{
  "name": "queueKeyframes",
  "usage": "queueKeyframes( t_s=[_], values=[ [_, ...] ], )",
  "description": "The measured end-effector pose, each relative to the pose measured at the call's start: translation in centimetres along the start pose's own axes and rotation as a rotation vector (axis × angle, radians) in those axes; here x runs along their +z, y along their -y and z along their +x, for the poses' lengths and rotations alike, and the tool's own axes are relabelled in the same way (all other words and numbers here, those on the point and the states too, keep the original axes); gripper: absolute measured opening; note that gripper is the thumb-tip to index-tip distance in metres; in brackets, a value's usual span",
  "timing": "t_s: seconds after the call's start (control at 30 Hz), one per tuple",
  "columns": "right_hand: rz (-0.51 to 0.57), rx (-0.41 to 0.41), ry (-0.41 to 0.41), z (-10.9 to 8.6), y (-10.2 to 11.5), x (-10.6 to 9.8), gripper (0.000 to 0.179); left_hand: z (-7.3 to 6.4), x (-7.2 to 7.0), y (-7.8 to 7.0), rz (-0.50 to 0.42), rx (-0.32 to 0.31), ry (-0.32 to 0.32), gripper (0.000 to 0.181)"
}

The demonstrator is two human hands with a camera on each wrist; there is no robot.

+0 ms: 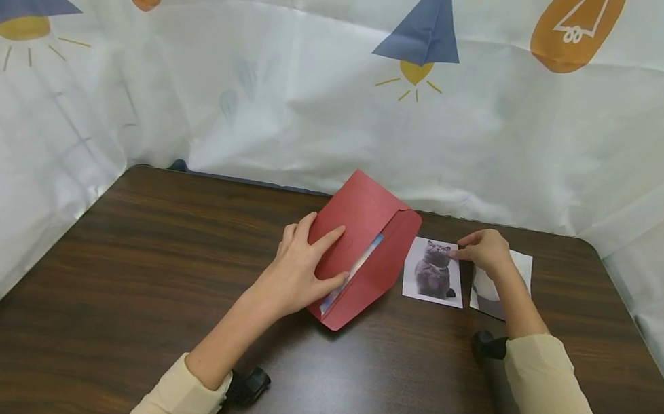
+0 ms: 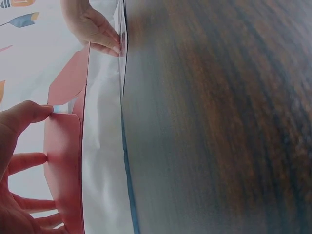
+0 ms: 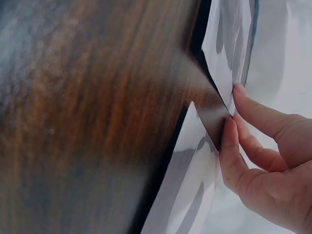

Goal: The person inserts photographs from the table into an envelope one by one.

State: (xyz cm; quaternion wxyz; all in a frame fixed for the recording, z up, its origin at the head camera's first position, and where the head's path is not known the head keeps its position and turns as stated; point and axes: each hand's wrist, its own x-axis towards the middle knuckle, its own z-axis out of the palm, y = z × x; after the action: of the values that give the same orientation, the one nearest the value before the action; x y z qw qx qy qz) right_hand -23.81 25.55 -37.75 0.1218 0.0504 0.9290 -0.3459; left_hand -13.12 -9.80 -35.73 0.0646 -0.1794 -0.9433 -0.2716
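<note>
A red envelope (image 1: 350, 219) is tilted, its flap open toward the right, with a pale blue-and-white sheet (image 1: 356, 268) showing in its mouth. My left hand (image 1: 299, 268) holds the envelope, thumb at the opening and fingers spread over its face and left edge. In the left wrist view the envelope (image 2: 63, 161) stands off the tabletop. On the right, my right hand (image 1: 485, 250) pinches the right edge of a cat photo (image 1: 433, 276). The right wrist view shows the thumb on the photo (image 3: 226, 53), with fingertips at its edge.
Beside the cat photo lies a second picture card (image 1: 520, 266), partly covered by the right hand and forearm. The dark wooden table (image 1: 113, 291) ends at a white printed curtain (image 1: 296, 93) along the back. Black wrist cameras sit under both forearms.
</note>
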Motion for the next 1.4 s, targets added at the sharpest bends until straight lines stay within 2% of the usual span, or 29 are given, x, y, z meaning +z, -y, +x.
queueKeyframes(
  t_s=[0.43, 0.63, 0.9, 1.4],
  values=[
    [0.029, 0.0, -0.012, 0.14, 0.08, 0.1, 0.044, -0.06, -0.07, -0.01, -0.006, -0.007, 0.016, 0.071],
    [0.098, -0.024, -0.004, 0.26, 0.21, 0.05, 0.037, -0.12, -0.11, -0.04, -0.012, -0.002, 0.004, 0.07],
    [0.155, -0.064, 0.006, -0.02, 0.24, -0.04, 0.043, -0.06, -0.16, -0.03, -0.011, -0.005, 0.016, 0.071],
    [0.198, -0.052, 0.002, -0.4, 0.28, -0.39, 0.031, -0.02, -0.23, 0.01, -0.006, -0.009, 0.02, 0.071]
  ],
)
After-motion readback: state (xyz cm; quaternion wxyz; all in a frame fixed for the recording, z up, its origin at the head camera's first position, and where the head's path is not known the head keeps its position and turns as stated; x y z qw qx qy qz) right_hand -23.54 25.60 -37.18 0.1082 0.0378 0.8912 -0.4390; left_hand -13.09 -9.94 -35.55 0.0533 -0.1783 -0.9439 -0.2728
